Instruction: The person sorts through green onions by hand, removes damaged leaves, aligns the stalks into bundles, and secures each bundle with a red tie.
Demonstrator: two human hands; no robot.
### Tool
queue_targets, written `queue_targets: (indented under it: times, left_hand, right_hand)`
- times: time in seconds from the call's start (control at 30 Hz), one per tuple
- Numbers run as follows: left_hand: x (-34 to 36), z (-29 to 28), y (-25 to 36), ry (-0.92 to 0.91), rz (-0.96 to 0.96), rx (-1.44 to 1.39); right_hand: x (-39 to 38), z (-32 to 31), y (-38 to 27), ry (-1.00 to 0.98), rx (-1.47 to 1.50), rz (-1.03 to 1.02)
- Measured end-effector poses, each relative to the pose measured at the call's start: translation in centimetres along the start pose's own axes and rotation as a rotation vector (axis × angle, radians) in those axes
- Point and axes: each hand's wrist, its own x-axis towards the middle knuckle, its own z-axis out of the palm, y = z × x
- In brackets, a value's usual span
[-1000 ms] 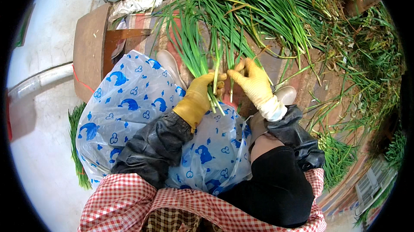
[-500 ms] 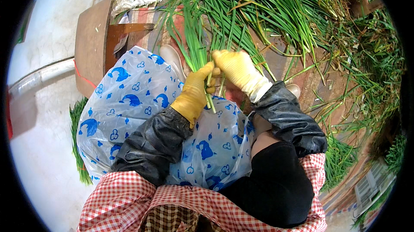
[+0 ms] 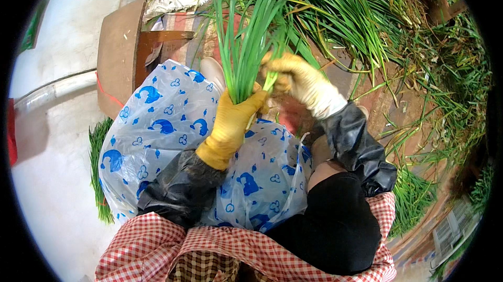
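My left hand, in a yellow rubber glove, grips a bunch of green chives upright, its long flat leaves fanning away from me. Close beside it, my right hand in a paler yellow glove is closed on a few chive stalks; motion blurs its fingertips. Over my lap lies a clear plastic sheet with blue prints, below the left hand. The stem ends of the bunch are mostly hidden behind the left glove.
A large heap of loose chives covers the floor ahead and to the right. At left stand a brown board and a pale pipe. A tied chive bundle lies left of the sheet, more chives at right, near a printed paper.
The left hand has lowered slightly and turned, and the bunch now stands taller and fuller in view. The right hand has shifted a little right, with stalks showing in its fingers.
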Motion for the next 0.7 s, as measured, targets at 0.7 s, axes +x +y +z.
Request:
queue_targets:
  times: [0.7]
  left_hand:
    - [2.7,-4.0,-3.4,-0.050,-0.344,-0.647]
  right_hand:
    - [-3.0,-0.6,0.6,0.356,-0.652,-0.008]
